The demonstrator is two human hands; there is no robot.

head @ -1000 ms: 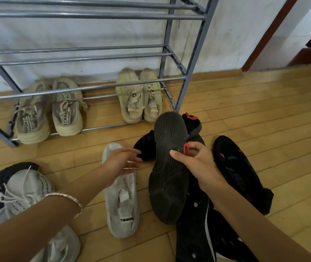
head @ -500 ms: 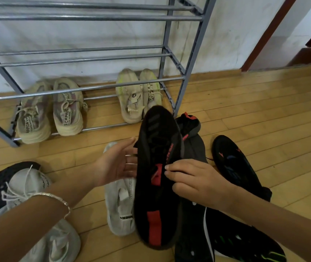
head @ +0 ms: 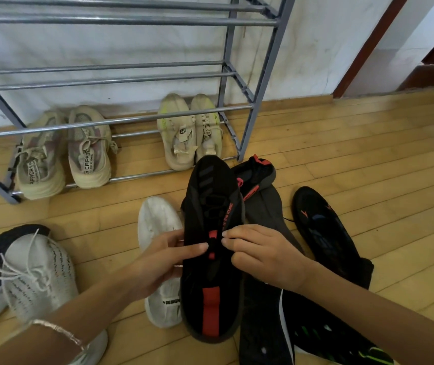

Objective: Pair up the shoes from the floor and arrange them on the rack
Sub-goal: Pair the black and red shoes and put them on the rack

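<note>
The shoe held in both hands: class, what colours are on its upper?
Black with red accents: the shoe shows best in the head view.

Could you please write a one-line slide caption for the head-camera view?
Both hands, left and right, hold a black-and-red shoe before the rack.

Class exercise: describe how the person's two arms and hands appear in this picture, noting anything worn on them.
Both forearms are bare, with no sleeves visible. The left hand has a thin silvery bracelet at its wrist. The right hand shows no glove, watch or bracelet. No rings can be made out.
</note>
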